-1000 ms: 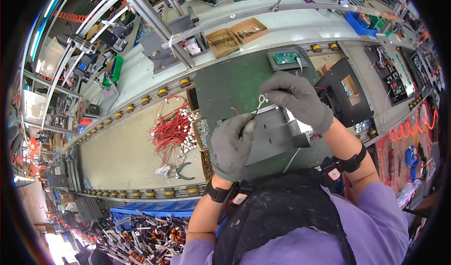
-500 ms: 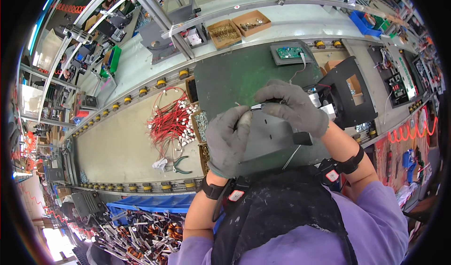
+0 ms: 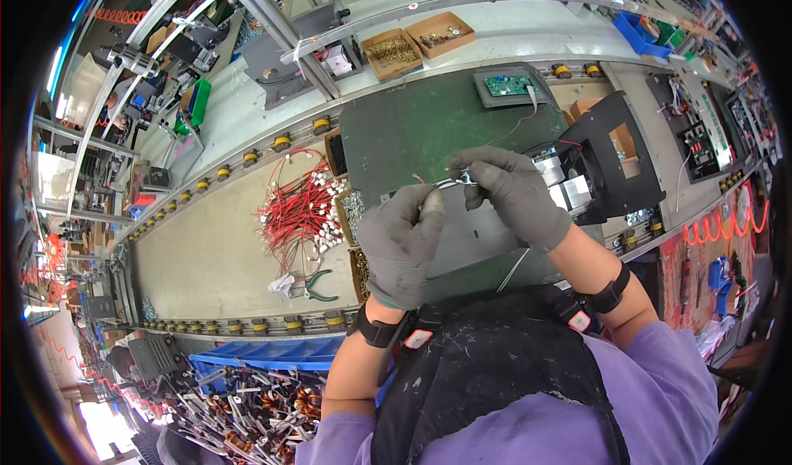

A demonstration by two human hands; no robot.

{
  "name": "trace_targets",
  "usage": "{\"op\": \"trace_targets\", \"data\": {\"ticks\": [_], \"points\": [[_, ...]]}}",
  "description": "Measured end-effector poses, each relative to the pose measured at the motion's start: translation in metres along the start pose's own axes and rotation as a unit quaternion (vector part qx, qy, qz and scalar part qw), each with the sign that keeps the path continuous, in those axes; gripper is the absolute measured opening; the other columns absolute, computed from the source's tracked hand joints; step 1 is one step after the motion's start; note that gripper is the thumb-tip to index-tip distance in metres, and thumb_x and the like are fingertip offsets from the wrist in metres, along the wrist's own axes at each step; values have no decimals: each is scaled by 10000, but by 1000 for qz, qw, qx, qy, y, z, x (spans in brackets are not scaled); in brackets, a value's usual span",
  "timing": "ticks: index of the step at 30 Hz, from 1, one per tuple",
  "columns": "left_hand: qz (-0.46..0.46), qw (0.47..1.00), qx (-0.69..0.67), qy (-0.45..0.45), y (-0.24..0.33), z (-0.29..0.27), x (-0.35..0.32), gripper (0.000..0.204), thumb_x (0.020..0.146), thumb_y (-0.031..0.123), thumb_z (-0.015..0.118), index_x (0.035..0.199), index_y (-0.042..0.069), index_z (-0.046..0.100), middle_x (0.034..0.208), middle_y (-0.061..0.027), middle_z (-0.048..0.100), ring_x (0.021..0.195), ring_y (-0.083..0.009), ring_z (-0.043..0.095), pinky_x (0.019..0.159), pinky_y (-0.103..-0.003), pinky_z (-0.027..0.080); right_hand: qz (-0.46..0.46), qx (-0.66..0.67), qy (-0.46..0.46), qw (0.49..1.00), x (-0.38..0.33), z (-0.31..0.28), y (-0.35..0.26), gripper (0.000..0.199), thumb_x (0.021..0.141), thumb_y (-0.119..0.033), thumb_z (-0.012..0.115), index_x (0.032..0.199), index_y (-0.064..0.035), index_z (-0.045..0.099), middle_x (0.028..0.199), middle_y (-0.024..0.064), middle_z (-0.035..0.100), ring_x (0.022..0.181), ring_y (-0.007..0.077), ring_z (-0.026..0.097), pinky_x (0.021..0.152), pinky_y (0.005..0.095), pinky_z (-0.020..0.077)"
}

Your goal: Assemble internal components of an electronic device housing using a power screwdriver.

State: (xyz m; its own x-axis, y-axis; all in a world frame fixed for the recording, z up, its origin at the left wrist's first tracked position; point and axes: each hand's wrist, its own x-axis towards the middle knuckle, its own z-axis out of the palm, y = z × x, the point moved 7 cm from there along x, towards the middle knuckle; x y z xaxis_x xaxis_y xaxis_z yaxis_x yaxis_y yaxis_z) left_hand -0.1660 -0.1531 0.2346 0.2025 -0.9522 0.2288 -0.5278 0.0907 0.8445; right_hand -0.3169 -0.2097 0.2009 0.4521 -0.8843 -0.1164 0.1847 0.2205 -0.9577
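Item, left to right: red wire bundle and green-handled pliers lying on the bench; my left hand, fingers closed, and my right hand pinching a small metal clip between them, above a grey metal plate. Step, I judge: fitting the clip; next calls for steady alignment

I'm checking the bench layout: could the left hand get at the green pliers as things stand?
Probably yes. The pliers lie in the open on the tan mat, left of the left hand, with nothing over them. But that hand and the right hand both grip a small metal part.
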Motion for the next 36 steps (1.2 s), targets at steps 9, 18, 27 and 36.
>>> {"op": "trace_targets", "data": {"ticks": [9,18,27,36], "points": [[42,996,33,69,9,-5,-1,42,764,85,677,745,50,664,532,-99,540,468,-239,518,477,-352,402,17,-4,-2,1000,-9,8,2,272,897,-115,573,1133,14,616,905,55,648,712,88,558,665,243,477],[188,819,511,180,-47,-85,37,382,705,246,703,1065,180,594,808,-70,596,814,-256,576,751,-399,434,-140,-370,-10,918,-9,-22,56,207,837,-30,577,1037,-9,625,906,93,597,728,169,582,656,293,478],[-101,897,250,-351,-238,65,-57,390,848,314,615,1053,-17,608,921,-205,654,898,-328,640,776,-385,487,-64,-469,-69,878,-27,-39,147,265,782,8,543,1034,-57,594,995,157,587,898,382,574,777,435,466],[-319,898,124,-276,-240,112,-77,499,841,464,616,990,-11,652,821,-202,677,822,-344,664,734,-414,500,-27,-458,-25,888,-39,-71,126,280,788,-7,538,1058,-55,598,1014,171,589,899,392,578,778,445,466]]}}
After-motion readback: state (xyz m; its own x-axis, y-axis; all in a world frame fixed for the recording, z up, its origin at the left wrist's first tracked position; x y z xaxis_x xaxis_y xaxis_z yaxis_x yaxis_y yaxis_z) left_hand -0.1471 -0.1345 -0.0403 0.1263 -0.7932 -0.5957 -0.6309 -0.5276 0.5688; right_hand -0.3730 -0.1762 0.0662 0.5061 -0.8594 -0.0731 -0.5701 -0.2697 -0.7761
